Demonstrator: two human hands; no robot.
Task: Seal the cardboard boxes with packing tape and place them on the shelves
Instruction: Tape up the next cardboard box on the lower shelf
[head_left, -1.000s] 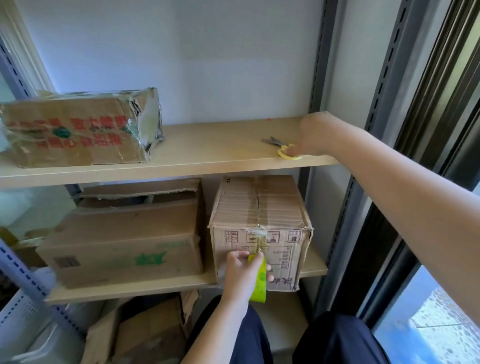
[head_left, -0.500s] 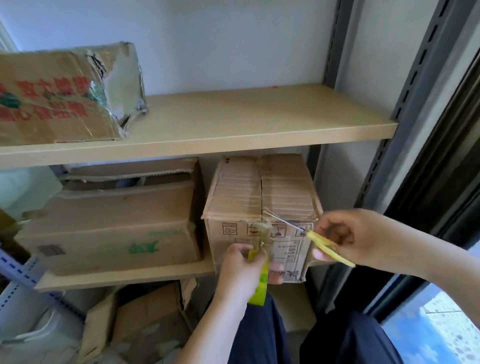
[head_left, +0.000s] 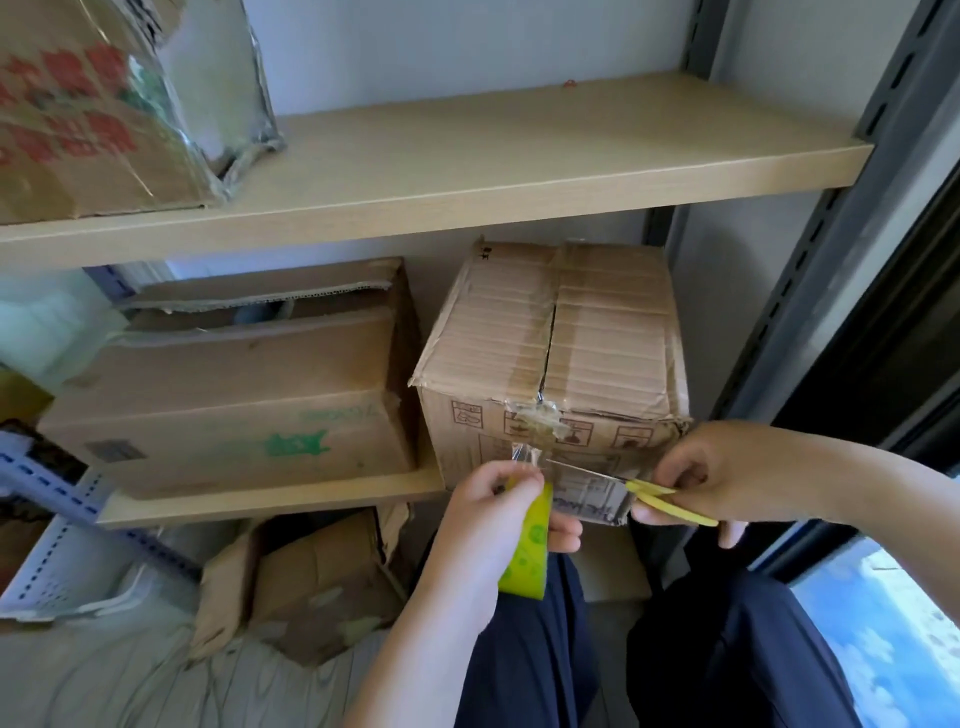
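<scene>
From the head camera, looking down at the lower shelf (head_left: 270, 499): the ribbed cardboard box (head_left: 556, 332) sits at its right end, front face hanging a little past the shelf edge, a strip of clear tape (head_left: 532, 457) running down from the top seam over that face. The left hand (head_left: 493, 530) is clenched around a yellow-green tape roll (head_left: 530, 540), thumb and fingers pinching the tape just below the crumpled patch on the box front. The right hand (head_left: 727, 478) grips yellow-handled scissors (head_left: 639, 491), blades pointing left, tips right at the taut tape beside the left thumb. Left of this box, a wider flat box (head_left: 234, 395) with a green print lies on the same shelf, its top flap gaping. Up on the upper shelf (head_left: 519, 171), a box with red lettering (head_left: 104, 114) sits at the left, wrapped in shiny tape. Below, crumpled cardboard (head_left: 322, 587) lies on the floor, beside the person's dark trousers (head_left: 727, 649).
</scene>
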